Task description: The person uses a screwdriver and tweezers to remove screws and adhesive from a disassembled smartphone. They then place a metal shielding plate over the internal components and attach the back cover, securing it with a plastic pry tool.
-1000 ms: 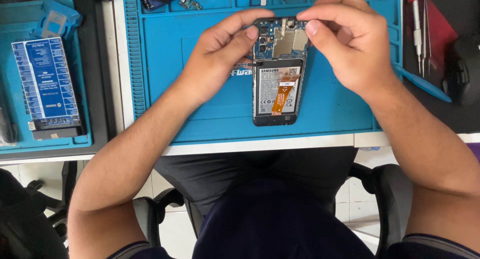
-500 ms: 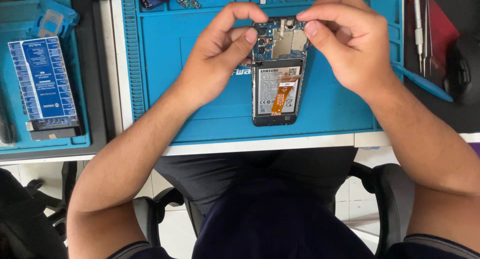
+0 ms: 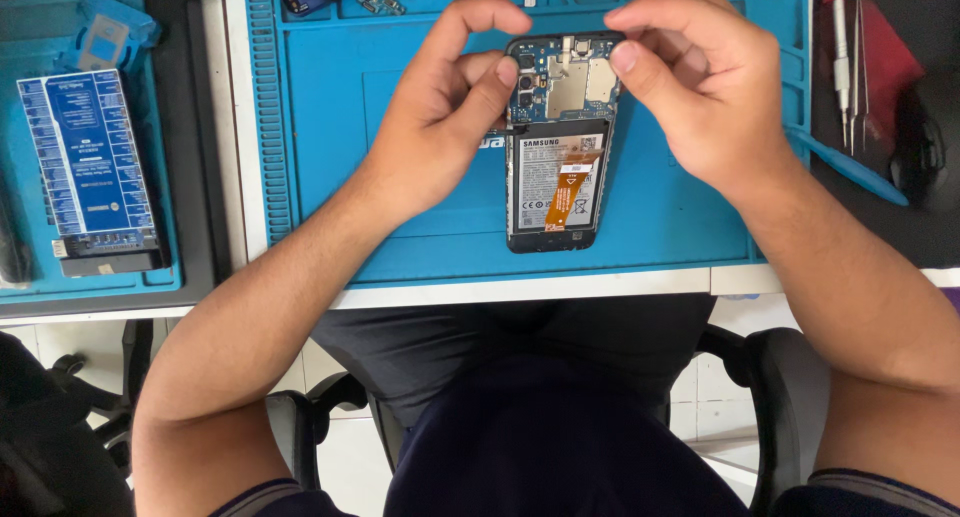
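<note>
Both hands are at the far end of the opened phone (image 3: 553, 142), which lies flat on the blue mat (image 3: 400, 127) mid-bench. Left hand (image 3: 440, 117) has thumb and forefinger apart, thumb tip touching the circuit board's left edge; right hand (image 3: 700, 87) pinches the top right corner. Back cover's already off, battery and orange ribbon cable (image 3: 562, 189) in place. A blue board (image 3: 88, 167) sits far left, screwdrivers (image 3: 848, 62) right

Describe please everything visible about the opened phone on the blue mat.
The opened phone lies flat on the blue mat, back cover off. Its upper part shows a bluish circuit board with metal shields; below sits a pale battery crossed by an orange ribbon cable. The left hand and right hand touch its top corners.
</note>
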